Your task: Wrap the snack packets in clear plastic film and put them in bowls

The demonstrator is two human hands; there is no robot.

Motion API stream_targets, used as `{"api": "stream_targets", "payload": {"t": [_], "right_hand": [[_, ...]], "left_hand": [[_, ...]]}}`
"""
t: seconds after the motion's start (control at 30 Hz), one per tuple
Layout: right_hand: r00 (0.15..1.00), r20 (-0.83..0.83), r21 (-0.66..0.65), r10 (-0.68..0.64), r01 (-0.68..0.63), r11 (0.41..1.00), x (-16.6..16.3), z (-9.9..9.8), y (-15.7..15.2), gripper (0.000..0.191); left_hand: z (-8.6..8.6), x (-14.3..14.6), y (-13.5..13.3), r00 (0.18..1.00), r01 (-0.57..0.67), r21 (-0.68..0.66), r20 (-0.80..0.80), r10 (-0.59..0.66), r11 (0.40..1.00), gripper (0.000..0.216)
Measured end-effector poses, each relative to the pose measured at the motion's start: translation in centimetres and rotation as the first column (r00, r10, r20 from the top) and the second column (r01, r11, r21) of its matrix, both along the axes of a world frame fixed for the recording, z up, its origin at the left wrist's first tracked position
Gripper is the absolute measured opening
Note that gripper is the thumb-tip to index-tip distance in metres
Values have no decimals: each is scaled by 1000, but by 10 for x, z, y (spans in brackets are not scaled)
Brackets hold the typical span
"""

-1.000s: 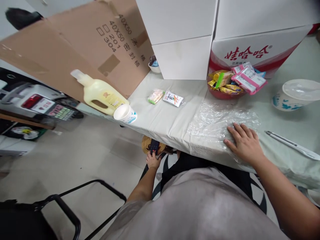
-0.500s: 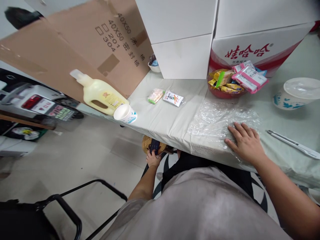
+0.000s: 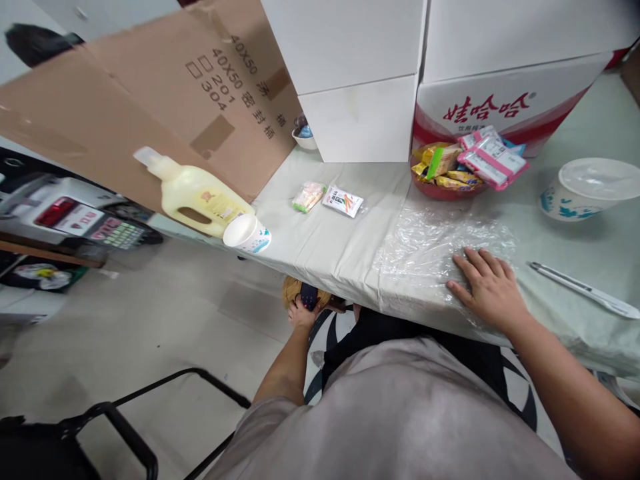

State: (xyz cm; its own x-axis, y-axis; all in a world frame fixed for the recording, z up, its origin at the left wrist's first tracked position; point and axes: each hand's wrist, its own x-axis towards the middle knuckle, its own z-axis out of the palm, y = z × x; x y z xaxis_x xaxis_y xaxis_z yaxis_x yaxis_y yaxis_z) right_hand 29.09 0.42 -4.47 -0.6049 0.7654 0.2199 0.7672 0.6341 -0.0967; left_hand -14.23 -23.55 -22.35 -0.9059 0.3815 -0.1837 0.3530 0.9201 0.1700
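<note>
The right hand (image 3: 487, 290) lay flat, fingers spread, on a crinkled sheet of clear plastic film (image 3: 430, 243) at the near edge of a cloth-covered table (image 3: 325, 243). The left hand (image 3: 301, 313), below the table edge, curled around a small dark device (image 3: 309, 295) (too small to identify). Behind the film, a red bowl (image 3: 440, 192) held heaped snack packets (image 3: 493, 160). A blue-patterned white bowl (image 3: 563, 203) stood covered, its contents hidden. A paper cup (image 3: 247, 233) lay on its side.
</note>
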Motion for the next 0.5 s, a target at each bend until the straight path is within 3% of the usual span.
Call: {"api": "stream_targets", "payload": {"t": [0.3, 0.4, 0.5], "right_hand": [[1000, 21, 37, -2, 1, 999, -1, 0, -1, 60], [1000, 16, 40, -3, 3, 999, -2, 0, -1, 58], [1000, 3, 43, -4, 4, 999, -1, -2, -1, 58]], "left_hand": [[24, -7, 10, 994, -7, 60, 113, 0, 998, 99], [36, 0, 7, 990, 18, 152, 134, -39, 988, 92], [47, 14, 2, 965, 123, 327, 180, -190, 937, 72]]}}
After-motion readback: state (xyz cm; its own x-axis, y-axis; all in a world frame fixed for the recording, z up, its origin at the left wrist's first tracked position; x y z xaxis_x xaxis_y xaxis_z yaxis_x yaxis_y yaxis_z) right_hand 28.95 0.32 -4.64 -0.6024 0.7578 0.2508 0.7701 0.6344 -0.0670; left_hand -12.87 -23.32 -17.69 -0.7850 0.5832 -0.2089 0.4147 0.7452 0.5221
